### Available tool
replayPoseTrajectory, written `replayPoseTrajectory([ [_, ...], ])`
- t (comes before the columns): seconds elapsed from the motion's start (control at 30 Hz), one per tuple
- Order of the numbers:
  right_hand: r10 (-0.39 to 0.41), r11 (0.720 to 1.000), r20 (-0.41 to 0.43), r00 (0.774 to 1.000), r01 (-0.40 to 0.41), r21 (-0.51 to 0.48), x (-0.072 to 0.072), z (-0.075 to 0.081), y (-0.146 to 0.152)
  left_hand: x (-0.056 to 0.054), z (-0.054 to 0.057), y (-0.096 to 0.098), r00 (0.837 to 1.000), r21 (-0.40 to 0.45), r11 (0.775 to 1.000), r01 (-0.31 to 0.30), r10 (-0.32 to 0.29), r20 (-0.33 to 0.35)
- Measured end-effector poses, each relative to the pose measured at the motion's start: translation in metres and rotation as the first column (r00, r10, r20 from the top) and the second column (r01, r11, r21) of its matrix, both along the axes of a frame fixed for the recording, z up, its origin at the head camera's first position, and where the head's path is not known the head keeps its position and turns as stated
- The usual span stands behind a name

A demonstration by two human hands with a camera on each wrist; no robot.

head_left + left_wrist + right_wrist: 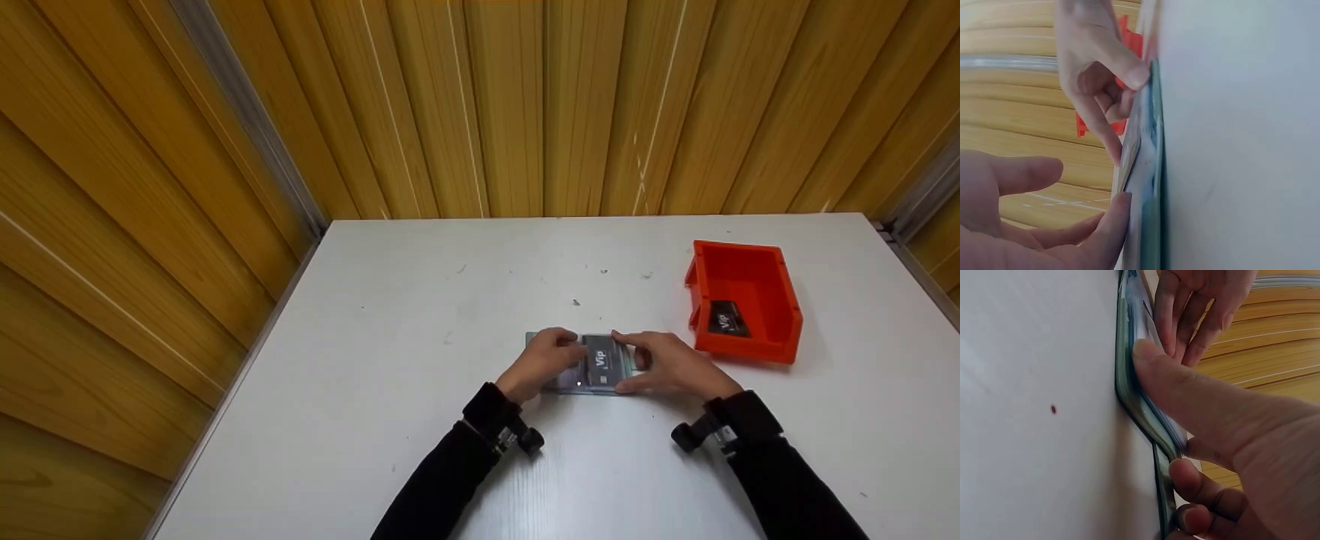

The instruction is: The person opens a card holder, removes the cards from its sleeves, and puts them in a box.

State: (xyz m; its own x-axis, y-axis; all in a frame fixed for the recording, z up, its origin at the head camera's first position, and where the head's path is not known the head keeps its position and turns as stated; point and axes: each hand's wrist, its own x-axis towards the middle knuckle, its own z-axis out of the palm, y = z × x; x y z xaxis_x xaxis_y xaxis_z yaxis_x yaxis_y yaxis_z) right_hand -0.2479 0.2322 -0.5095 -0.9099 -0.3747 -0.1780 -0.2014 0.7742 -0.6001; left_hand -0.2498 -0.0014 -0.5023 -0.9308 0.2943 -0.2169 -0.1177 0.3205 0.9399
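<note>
An opened card holder [564,381] with clear sleeves and a green cover lies on the table, bulging at its fold in the right wrist view. On its right part is a dark card [602,361] printed "Vip". My left hand [545,362] touches the card's left edge with extended fingertips, its thumb apart from the fingers in the left wrist view. From the right, my right hand [671,365] grips the holder, thumb [1157,365] on the near edge and index finger at the far edge. Its other fingers curl at the holder's right end.
A red bin [784,300] stands right of the hands, with another dark "Vip" card [727,319] inside. The white table [420,300] meets yellow wood-patterned panels [502,105] at the back. Both wrists wear black straps with small cameras.
</note>
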Motion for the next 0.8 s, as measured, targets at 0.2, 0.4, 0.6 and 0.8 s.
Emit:
replayPoseTrajectory([
  [0.2, -0.003, 1.000, 0.007, 1.000, 0.003, 0.006, -0.0010, -0.0014, -0.0005, 0.0010, -0.0007, 0.0024, 0.999, -0.014, 0.999, -0.043, 0.043, -0.003],
  [0.4, -0.017, 1.000, 0.021, 1.000, 0.017, 0.018, -0.0012, -0.0006, -0.0003, -0.0003, -0.0017, -0.0007, 0.998, 0.140, 0.990, -0.030, 0.021, 0.063],
  [0.6, -0.019, 1.000, 0.026, 0.999, 0.019, 0.020, -0.0011, 0.0003, -0.0014, -0.0020, -0.0019, 0.0006, 0.997, 0.154, 0.987, -0.037, 0.027, 0.071],
  [0.8, -0.013, 1.000, 0.026, 1.000, 0.013, 0.003, -0.0008, 0.0005, -0.0003, -0.0059, -0.0027, 0.0009, 0.992, 0.239, 0.970, -0.030, 0.000, 0.124],
])
